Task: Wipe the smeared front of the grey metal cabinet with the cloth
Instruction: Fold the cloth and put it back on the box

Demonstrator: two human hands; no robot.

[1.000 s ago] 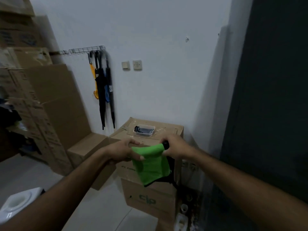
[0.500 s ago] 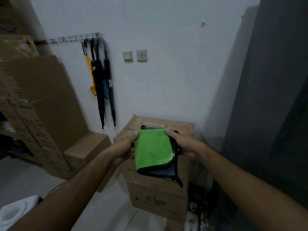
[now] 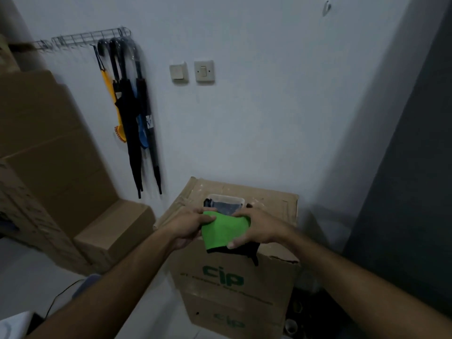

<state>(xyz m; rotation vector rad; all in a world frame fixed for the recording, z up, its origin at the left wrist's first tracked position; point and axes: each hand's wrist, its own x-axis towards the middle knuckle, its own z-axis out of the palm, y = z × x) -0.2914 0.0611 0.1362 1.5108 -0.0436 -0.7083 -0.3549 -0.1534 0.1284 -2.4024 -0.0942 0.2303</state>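
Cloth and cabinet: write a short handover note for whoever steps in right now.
Left hand: grips the left edge of the green cloth.
Right hand: grips its right side, thumb underneath.
Cloth: folded, held between both hands in front of the cardboard box, not touching the cabinet.
Grey cabinet: at the right edge of the view, out of contact with either hand.
Done: cloth is in hand and folded.
Left: turn right, press the cloth to the cabinet front, wipe the smears. The smears cannot be made out from this angle.

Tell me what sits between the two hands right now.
In the head view, a folded green cloth with black edging spans the gap: the left hand grips its left edge, the right hand its right.
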